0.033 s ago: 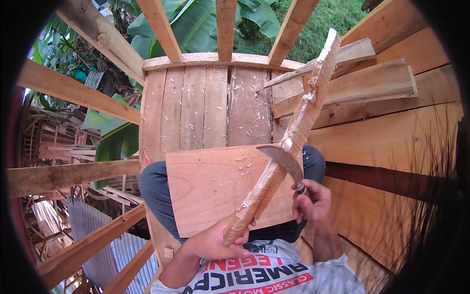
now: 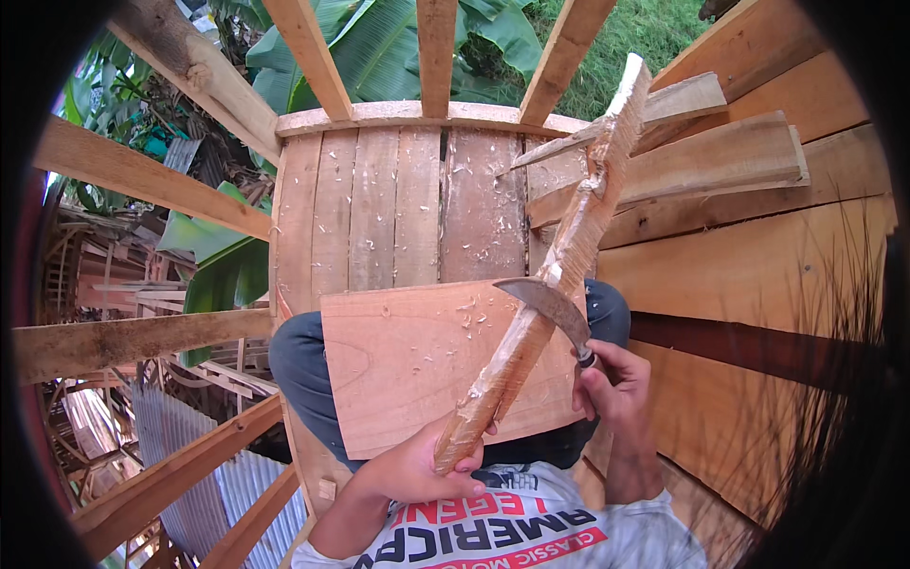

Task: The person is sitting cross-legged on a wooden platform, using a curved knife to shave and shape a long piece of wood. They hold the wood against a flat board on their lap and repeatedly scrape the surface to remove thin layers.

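Observation:
My left hand [image 2: 422, 467] is wrapped round the lower end of a long, rough-hewn piece of wood [image 2: 512, 365]. The piece slants up and away to the right, with pale cut patches and a notch near its far end. My right hand [image 2: 616, 381] grips the dark handle of a curved sickle-shaped knife [image 2: 547, 305]. Its blade lies across the middle of the wood, tip pointing left. Beneath, a flat wooden board [image 2: 398, 370] rests over my lap, dotted with shavings.
Two loose planks [image 2: 687, 171] lean at the right against a wooden plank wall [image 2: 758, 266]. Shavings litter the slatted floor [image 2: 374, 204] ahead. Wooden rails [image 2: 142, 327] stand at left and front, with banana leaves [image 2: 379, 62] beyond and corrugated metal sheets [image 2: 180, 455] at lower left.
The far end of the wood has swung slightly to the left. My right hand and the knife have shifted a little, the hand to the right. My left hand keeps its hold.

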